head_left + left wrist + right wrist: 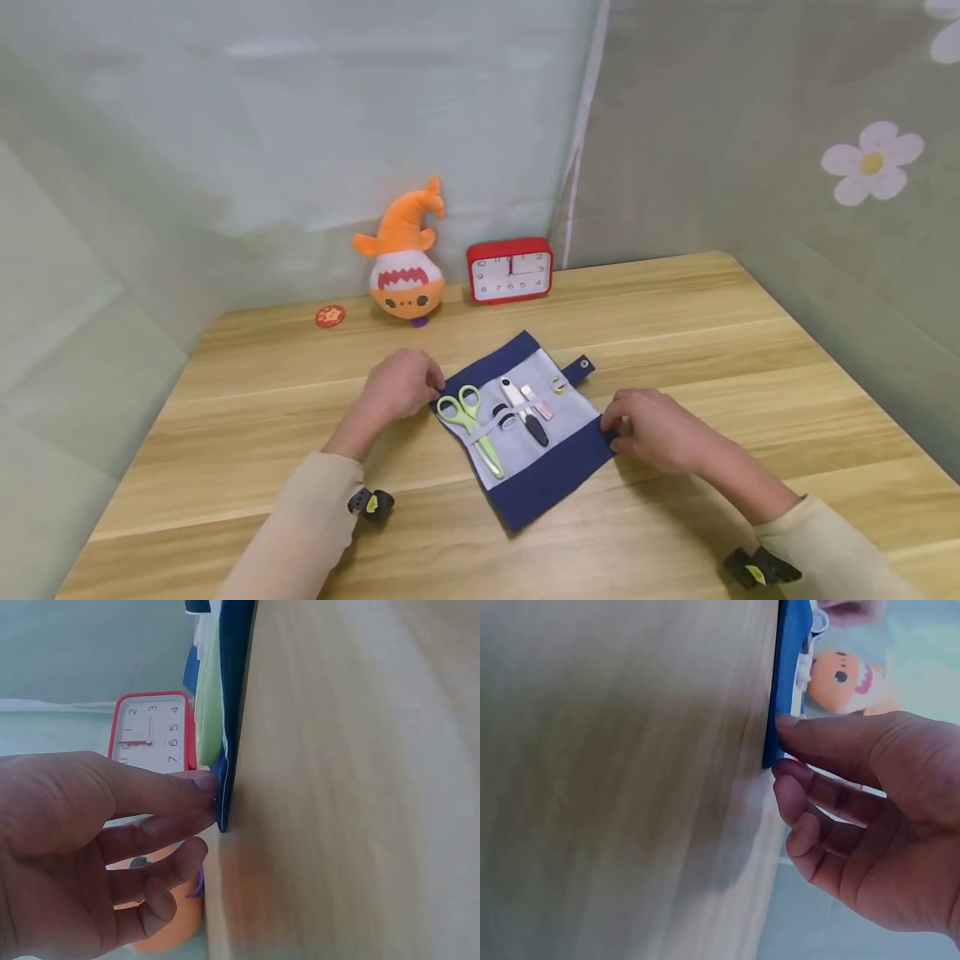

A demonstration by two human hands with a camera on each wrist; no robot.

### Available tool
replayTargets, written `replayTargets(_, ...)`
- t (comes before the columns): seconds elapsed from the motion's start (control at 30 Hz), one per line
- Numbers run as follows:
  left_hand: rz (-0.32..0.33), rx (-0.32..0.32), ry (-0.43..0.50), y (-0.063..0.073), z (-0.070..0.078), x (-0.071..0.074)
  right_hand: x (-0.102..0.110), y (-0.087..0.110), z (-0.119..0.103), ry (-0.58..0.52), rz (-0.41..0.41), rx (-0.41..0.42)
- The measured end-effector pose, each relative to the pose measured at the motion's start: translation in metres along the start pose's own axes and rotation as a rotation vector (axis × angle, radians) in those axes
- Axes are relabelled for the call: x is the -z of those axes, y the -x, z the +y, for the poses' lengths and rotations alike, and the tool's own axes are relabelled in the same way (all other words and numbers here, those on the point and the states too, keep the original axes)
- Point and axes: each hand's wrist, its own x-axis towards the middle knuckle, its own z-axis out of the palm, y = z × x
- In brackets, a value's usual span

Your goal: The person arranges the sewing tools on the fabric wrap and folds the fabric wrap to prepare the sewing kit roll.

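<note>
A navy cloth tool roll [551,492] lies unrolled on the table in the head view, its lining light grey. Elastic loops on it hold green scissors [482,442], a black-and-white spool [504,415], a white tool with a black end [534,429], a small pink-and-white item [543,409] and a small yellow item [558,385]. At the roll's left corner, my left hand [401,385] pinches the edge between thumb and forefinger. My right hand [660,429] pinches the right corner, thumb on top, as the right wrist view shows. A snap strap [579,369] sticks out at the far side.
An orange plush shark [408,250] leans head-down against the back wall. Beside it stands a red clock [510,271]. A round red disc [330,315] lies at the back left of the wooden table [247,433]. Fabric walls stand behind the table and at both sides.
</note>
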Motion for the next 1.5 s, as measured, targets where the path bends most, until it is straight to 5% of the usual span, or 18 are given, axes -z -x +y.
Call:
replayTargets(0.43,-0.016,0.006,0.005,0.032,0.005,-0.004,0.007,-0.023,0.016,0.101,0.073,-0.049)
replayTargets(0.73,-0.079,0.019,0.008,0.042,0.012,-0.007,0.007,-0.032,0.026,0.136,0.166,-0.023)
replayTargets(1.07,-0.157,0.013,0.041,0.048,0.018,-0.011,0.007,-0.042,0.022,0.212,-0.014,-0.229)
replayTargets(1.5,-0.201,0.004,-0.012,0.050,0.034,-0.019,0.008,-0.062,0.036,0.140,-0.077,-0.216)
